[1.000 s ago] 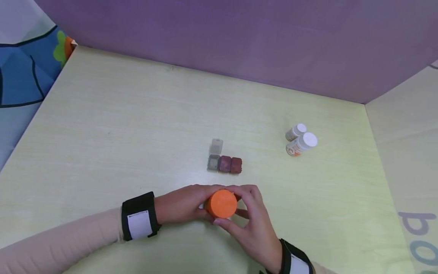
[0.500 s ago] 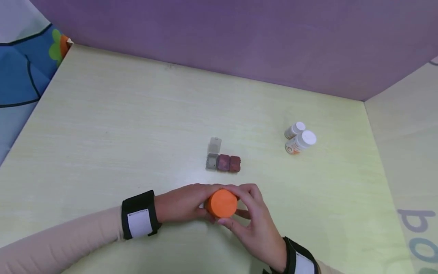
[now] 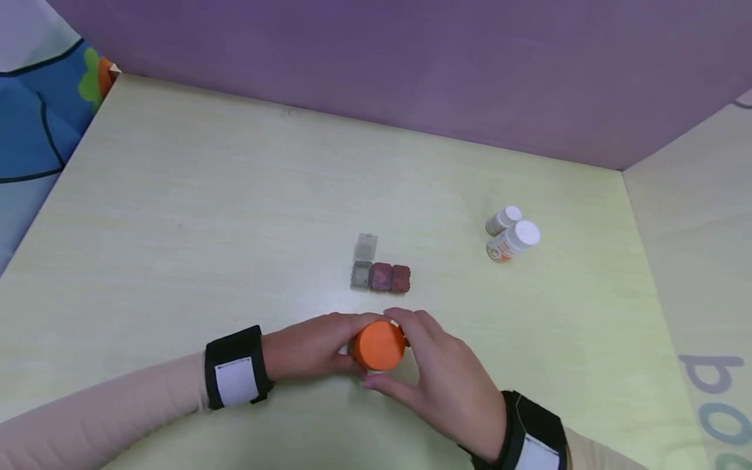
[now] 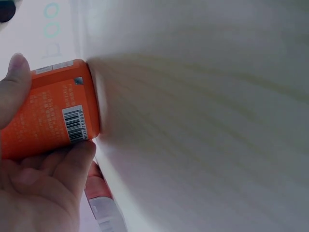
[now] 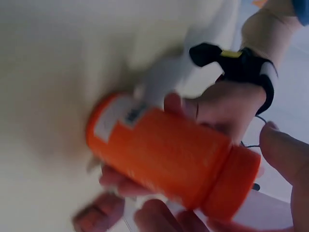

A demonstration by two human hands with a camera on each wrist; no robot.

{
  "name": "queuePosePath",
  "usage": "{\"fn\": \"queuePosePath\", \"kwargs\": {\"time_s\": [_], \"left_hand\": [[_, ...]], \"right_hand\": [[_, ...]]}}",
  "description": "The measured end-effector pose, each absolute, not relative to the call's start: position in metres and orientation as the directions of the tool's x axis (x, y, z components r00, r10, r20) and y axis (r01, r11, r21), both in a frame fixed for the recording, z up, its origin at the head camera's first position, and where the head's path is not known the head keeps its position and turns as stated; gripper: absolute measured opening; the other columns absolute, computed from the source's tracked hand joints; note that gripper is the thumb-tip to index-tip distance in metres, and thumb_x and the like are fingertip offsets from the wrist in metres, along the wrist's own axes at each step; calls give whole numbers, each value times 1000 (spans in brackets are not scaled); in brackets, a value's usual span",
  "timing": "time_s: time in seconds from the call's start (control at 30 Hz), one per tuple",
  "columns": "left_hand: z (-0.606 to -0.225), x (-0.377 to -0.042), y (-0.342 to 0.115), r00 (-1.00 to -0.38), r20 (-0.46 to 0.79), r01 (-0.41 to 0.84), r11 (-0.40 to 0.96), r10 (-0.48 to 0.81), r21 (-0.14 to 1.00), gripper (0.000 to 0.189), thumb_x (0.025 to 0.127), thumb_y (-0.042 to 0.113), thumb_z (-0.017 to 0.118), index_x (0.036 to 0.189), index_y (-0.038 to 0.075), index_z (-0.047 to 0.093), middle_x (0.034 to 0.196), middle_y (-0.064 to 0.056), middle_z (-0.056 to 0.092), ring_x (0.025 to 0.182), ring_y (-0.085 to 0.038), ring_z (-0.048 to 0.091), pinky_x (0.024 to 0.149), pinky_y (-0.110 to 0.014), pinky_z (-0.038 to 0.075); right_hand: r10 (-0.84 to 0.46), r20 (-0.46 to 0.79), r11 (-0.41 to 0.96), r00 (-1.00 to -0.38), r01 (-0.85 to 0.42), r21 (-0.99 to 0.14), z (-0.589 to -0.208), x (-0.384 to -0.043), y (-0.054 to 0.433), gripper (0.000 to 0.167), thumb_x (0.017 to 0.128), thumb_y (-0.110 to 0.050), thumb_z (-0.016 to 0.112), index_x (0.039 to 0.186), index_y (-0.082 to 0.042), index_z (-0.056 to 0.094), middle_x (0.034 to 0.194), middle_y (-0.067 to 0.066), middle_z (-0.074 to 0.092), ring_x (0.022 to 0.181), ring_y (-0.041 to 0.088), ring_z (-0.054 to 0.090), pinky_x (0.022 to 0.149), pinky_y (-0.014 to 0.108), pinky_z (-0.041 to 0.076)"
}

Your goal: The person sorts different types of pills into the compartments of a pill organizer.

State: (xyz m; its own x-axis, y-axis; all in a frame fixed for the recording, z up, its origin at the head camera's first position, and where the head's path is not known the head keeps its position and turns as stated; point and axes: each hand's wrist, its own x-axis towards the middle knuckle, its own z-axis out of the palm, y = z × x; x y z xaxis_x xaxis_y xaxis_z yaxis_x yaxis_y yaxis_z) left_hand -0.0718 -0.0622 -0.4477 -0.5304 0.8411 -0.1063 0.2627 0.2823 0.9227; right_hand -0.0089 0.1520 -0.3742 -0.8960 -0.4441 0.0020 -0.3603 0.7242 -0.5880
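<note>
In the head view an orange pill bottle [image 4: 53,106] stands upright near the front of the table, its round orange cap [image 3: 379,345] facing up. My left hand [image 3: 320,346] grips the bottle's body, thumb on one side and fingers on the other. Around the cap curl the fingers of my right hand [image 3: 437,372]. The right wrist view has the right thumb [image 5: 287,152] close beside the cap's edge. Just beyond the hands lies a small pill organizer [image 3: 381,277] with grey, purple and red compartments. The grey one's clear lid [image 3: 366,247] is flipped open.
Two white bottles [image 3: 512,241] with white caps stand close together at the right of the pale table [image 3: 235,196]. A purple panel [image 3: 376,65] borders the table's far edge. A white panel with printed letters [image 3: 717,365] rises along the right side.
My right hand has turned on its wrist around the cap, its fingers shifting along the rim and its wristband swinging right. My left hand keeps its hold on the bottle.
</note>
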Motion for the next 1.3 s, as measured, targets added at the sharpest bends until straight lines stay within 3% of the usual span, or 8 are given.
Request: {"fn": "queuePosePath", "kwargs": {"time_s": [0.2,0.5,0.67,0.83,1.07,1.17,1.3], "left_hand": [[-447,-72,-62,-538,-136,254,314,832,915,54,91,12,81,139,15,59,123,12,66,108,-5,61,103,-30,49],[-448,-73,-62,-522,-128,228,283,843,931,53,90,6,81,136,15,58,112,15,66,99,-5,61,98,-27,51],[-448,-73,-61,-522,-133,238,294,842,926,47,90,8,81,132,16,61,119,15,67,107,-4,61,103,-29,49],[-448,-73,-61,-525,-139,239,302,840,923,49,91,8,80,136,16,60,123,13,66,109,-4,60,104,-30,49],[-448,-72,-62,-524,-138,230,296,840,927,56,91,6,80,141,14,56,120,12,66,105,-5,60,101,-29,50],[-449,-72,-62,-523,-124,242,286,843,927,55,90,7,80,140,14,57,121,12,66,108,-5,61,103,-29,49],[-449,-73,-62,-522,-121,250,287,844,925,52,91,8,80,138,14,59,125,12,66,111,-5,60,105,-30,48]], "right_hand": [[-464,-52,783,-884,-382,-491,-362,-15,147,56,84,-38,87,129,-16,62,97,-3,67,76,12,63,68,28,55],[-507,-109,767,-855,-390,-509,-354,-19,148,60,84,-20,87,137,-19,59,99,-2,70,79,13,65,72,31,56],[-475,-140,771,-869,-334,-542,-354,-20,146,64,82,-28,90,134,-12,56,103,-1,72,83,14,69,75,30,59],[-452,-159,775,-878,-298,-558,-354,-23,146,53,81,-33,91,122,-15,62,99,-8,71,81,11,66,74,27,56],[-495,-172,746,-852,-315,-587,-352,-23,151,54,84,-21,88,133,-19,63,108,-8,71,86,12,65,78,30,57],[-484,-172,742,-858,-299,-600,-352,-23,152,58,84,-24,89,134,-16,60,108,-7,71,87,13,67,78,30,58],[-457,-179,752,-871,-271,-600,-354,-24,151,55,81,-33,90,125,-17,61,103,-11,71,86,11,68,75,28,57]]}}
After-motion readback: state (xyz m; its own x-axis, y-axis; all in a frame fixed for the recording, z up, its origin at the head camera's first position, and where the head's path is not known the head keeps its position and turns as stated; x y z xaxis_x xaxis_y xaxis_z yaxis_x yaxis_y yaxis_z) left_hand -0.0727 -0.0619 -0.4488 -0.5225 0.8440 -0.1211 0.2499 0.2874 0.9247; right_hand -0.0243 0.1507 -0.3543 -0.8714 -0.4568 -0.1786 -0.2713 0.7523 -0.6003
